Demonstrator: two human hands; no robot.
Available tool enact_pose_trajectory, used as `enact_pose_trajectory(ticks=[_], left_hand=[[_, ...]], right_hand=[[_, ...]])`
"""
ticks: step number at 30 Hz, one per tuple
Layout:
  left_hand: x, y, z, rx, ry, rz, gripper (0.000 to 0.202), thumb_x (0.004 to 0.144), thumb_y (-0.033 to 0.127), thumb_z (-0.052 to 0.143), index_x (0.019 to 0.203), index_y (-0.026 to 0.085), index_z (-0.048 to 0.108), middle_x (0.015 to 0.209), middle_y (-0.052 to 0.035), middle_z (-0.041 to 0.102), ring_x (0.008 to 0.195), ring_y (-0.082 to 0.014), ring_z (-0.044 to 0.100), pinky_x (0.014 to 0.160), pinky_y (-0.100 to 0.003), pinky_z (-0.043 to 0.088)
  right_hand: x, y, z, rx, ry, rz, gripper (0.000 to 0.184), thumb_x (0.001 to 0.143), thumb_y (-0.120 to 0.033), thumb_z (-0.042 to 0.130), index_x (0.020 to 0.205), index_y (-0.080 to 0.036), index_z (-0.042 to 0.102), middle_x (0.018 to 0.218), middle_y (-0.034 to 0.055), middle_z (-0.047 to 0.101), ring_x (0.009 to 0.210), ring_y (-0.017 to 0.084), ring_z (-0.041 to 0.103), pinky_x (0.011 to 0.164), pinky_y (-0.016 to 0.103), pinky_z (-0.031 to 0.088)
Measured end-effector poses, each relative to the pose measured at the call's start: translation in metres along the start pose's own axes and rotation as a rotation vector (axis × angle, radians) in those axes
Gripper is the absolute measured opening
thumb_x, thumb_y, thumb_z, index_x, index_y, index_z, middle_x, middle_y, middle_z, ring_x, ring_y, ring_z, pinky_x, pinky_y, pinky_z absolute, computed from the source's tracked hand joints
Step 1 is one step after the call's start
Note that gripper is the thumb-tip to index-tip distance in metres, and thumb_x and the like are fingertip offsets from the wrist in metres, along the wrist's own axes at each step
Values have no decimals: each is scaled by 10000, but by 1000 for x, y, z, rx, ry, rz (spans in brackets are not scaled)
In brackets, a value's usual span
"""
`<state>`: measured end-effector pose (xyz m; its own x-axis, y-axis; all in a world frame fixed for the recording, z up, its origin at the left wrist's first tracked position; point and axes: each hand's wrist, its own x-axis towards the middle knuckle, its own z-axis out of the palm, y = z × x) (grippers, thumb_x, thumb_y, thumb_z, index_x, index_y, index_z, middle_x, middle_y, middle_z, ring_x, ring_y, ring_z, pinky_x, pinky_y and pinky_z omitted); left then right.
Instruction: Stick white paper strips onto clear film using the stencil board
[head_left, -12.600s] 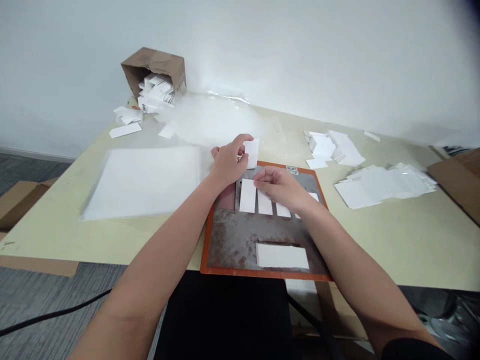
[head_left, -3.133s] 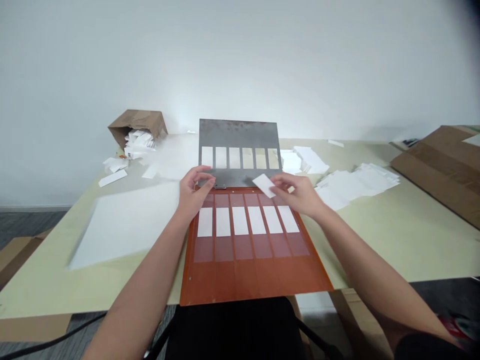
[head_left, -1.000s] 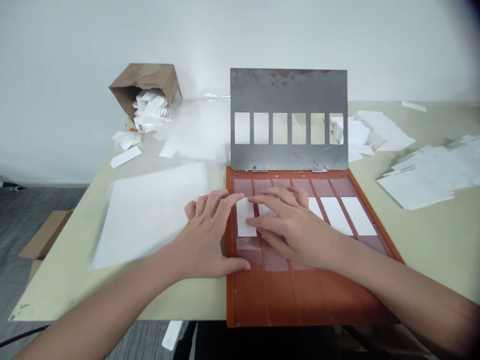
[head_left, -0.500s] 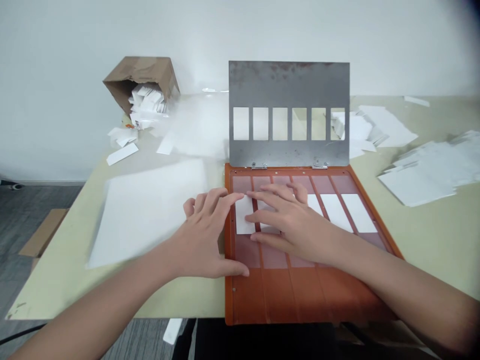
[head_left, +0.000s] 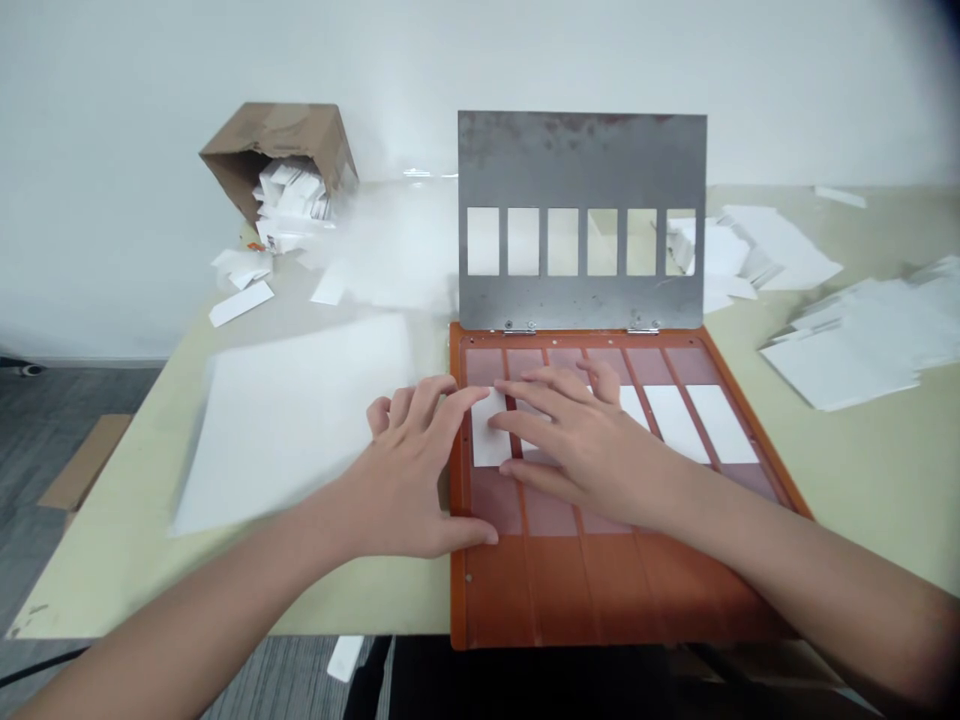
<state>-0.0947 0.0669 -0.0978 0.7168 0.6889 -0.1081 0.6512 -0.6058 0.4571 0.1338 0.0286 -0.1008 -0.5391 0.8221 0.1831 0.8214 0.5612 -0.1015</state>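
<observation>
1. Resting the left hand (head_left: 409, 470) on the orange board (head_left: 495, 590), with the fingers (head_left: 442, 405) spread and slightly curved, the tip of the longest one at the white strip (head_left: 489, 440) nearest the board's left edge, and the thumb lying flat on the board's lower part. No pinching.
2. Laying the right hand (head_left: 585, 440) flat and spread across the same white strip and the area just to its right, with the fingertips (head_left: 510, 418) touching the strip. No pinching here either, and the hands just beside each other, not pressed together.
3. Showing 3 more white strips (head_left: 675, 425) in a row on the board, each in its own lane, to the right of the right hand, plus a small part of 1 more beneath that hand.
4. Standing upright behind the board, joined by 2 hinges, a rust-marked metal plate (head_left: 581, 150) with 6 rectangular windows.
5. Lying on the pale table (head_left: 90, 590) left of the board, a large white sheet (head_left: 292, 430).
6. Tipped on its side at the far left, a cardboard box (head_left: 262, 150) spilling white cards (head_left: 289, 205) near a clear plastic sheet (head_left: 390, 240).
7. Scattered on the right, loose piles of white paper (head_left: 847, 345).
</observation>
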Motion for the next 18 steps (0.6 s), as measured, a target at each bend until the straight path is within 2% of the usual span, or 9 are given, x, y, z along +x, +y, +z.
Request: enact_pose_trajectory(ticks=[7, 18], left_hand=[[-1, 0, 1, -1, 5, 0, 1068, 609, 688, 742, 1468, 275, 262, 1348, -145, 364, 1082, -350, 399, 922, -587, 341], [0, 1, 0, 21, -26, 5, 1067, 626, 700, 724, 1463, 249, 241, 1356, -159, 345, 1082, -345, 382, 917, -579, 335]], right_hand=[[1, -1, 2, -91, 57, -47, 240, 959, -392, 572, 1064, -210, 688, 1284, 82, 671, 1152, 270, 573, 1060, 481, 288], [1, -1, -1, -53, 14, -38, 240, 959, -380, 567, 1083, -217, 692, 1320, 89, 650, 1171, 274, 565, 1049, 488, 313]])
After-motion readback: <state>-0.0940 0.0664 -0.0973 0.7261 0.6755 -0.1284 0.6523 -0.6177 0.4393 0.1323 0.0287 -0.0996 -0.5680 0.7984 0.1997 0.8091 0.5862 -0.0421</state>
